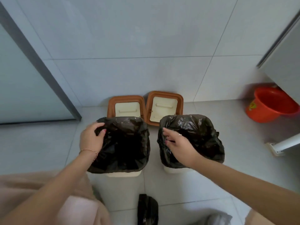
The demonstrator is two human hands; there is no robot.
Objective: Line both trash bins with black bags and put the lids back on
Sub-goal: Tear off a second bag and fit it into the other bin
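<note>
Two cream trash bins stand side by side on the floor. The left bin (pixel 123 174) and the right bin (pixel 170 170) each have a black bag over the rim: the left bag (pixel 129 143) and the right bag (pixel 199 137). My left hand (pixel 91 138) grips the left bag's edge at the bin's far left corner. My right hand (pixel 177 146) rests on the right bag's left edge, fingers spread. Two brown lids with cream flaps, the left lid (pixel 125 105) and the right lid (pixel 164 106), lean against the wall behind the bins.
A roll of black bags (pixel 147 208) lies on the tiled floor near my knees. A red bucket (pixel 271 104) sits at the right under a grey cabinet (pixel 282 65). A glass door with a dark frame (pixel 40 62) is at the left.
</note>
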